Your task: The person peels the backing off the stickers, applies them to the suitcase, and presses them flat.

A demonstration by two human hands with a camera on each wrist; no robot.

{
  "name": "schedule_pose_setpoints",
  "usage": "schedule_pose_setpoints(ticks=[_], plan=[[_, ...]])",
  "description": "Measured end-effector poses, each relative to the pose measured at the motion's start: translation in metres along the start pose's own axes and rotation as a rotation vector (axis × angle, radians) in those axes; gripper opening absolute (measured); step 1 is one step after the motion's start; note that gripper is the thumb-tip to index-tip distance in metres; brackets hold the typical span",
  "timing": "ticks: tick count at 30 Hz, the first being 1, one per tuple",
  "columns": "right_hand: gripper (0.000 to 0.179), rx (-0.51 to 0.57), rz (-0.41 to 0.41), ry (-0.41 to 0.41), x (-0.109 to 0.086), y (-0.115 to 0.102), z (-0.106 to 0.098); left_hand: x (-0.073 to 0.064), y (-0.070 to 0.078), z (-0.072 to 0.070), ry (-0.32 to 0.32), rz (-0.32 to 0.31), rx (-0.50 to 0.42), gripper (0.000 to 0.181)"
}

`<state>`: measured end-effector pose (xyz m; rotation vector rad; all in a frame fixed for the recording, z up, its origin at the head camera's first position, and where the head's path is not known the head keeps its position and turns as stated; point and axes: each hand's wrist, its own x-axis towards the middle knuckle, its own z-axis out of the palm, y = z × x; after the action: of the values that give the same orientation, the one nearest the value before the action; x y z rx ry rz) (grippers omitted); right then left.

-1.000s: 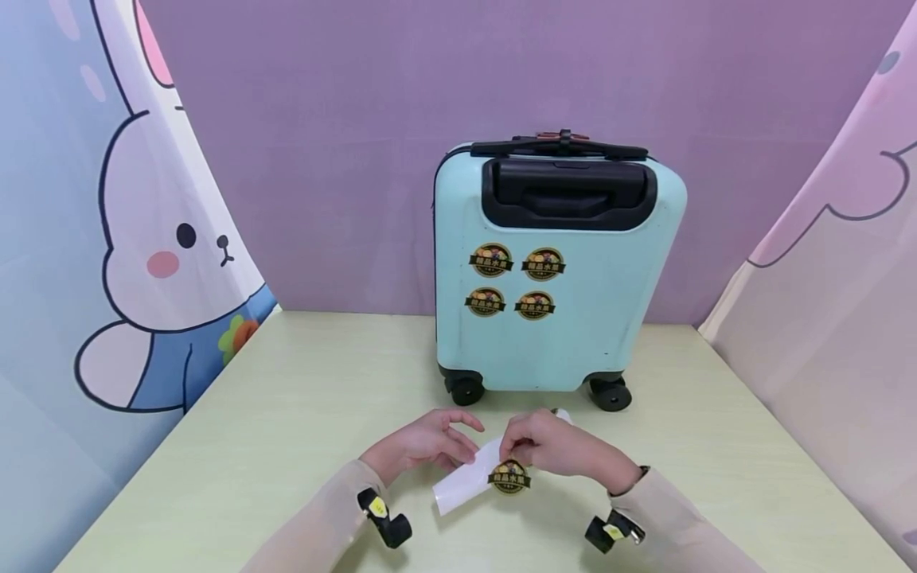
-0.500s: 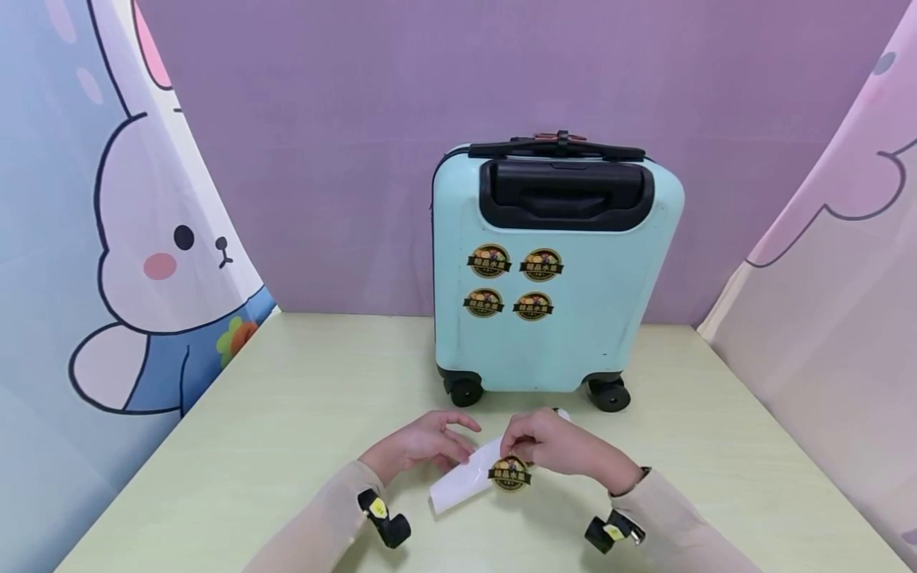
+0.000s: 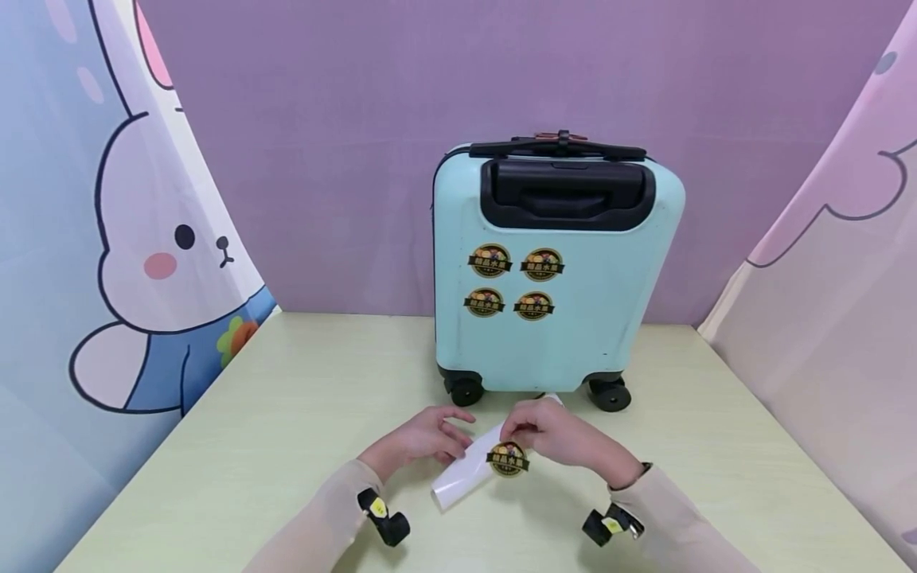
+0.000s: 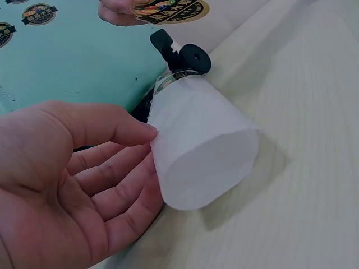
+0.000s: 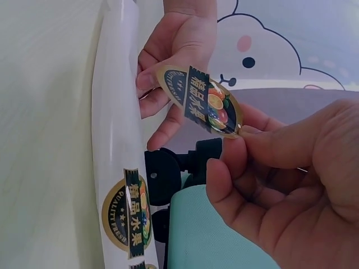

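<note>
My right hand (image 3: 552, 431) pinches an oval black-and-gold fruit sticker (image 3: 508, 460) by its upper edge, between thumb and forefinger. The sticker (image 5: 199, 101) hangs in the air, its printed face showing in the right wrist view. Beneath it, a white sheet of sticker backing (image 3: 469, 473) lies curled into a tube on the table. Another printed sticker (image 5: 128, 216) is still on that sheet, near its far end. My left hand (image 3: 428, 436) rests against the left side of the tube, thumb tip (image 4: 147, 132) at its edge and fingers relaxed beside it.
A mint-green suitcase (image 3: 573, 342) stands upright behind the hands, with several matching stickers (image 3: 490, 261) on its left part. Its black wheels (image 3: 466, 391) stand on the pale table (image 3: 344, 358). Purple cloth (image 3: 322, 159) hangs behind, printed curtains (image 3: 179, 302) at the sides.
The backing tube has shifted slightly away, toward the suitcase, and my right hand has risen a little with the sticker. My left hand has edged forward slightly.
</note>
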<state>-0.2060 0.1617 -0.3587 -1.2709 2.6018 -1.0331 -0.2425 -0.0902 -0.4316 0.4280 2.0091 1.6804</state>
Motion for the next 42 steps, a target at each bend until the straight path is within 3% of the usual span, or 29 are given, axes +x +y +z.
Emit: schedule_pose_setpoints(ticks=[10, 22, 35, 38, 42], plan=[[0.019, -0.027, 0.004, 0.079, 0.003, 0.0, -0.009, -0.001, 0.001, -0.004, 0.025, 0.02, 0.025, 0.058], [0.018, -0.013, 0.062, 0.108, 0.008, -0.008, -0.023, -0.002, 0.003, -0.004, 0.029, 0.041, 0.032, 0.052], [0.019, -0.036, 0.056, 0.165, 0.012, -0.009, -0.031, -0.006, 0.008, -0.001, 0.043, 0.075, 0.041, 0.048], [0.02, -0.03, 0.051, 0.178, 0.014, -0.009, -0.033, -0.006, 0.008, -0.001, 0.056, 0.098, 0.037, 0.047], [0.022, -0.024, 0.059, 0.185, 0.017, -0.01, -0.035, -0.006, 0.011, -0.002, 0.055, 0.179, 0.009, 0.045]])
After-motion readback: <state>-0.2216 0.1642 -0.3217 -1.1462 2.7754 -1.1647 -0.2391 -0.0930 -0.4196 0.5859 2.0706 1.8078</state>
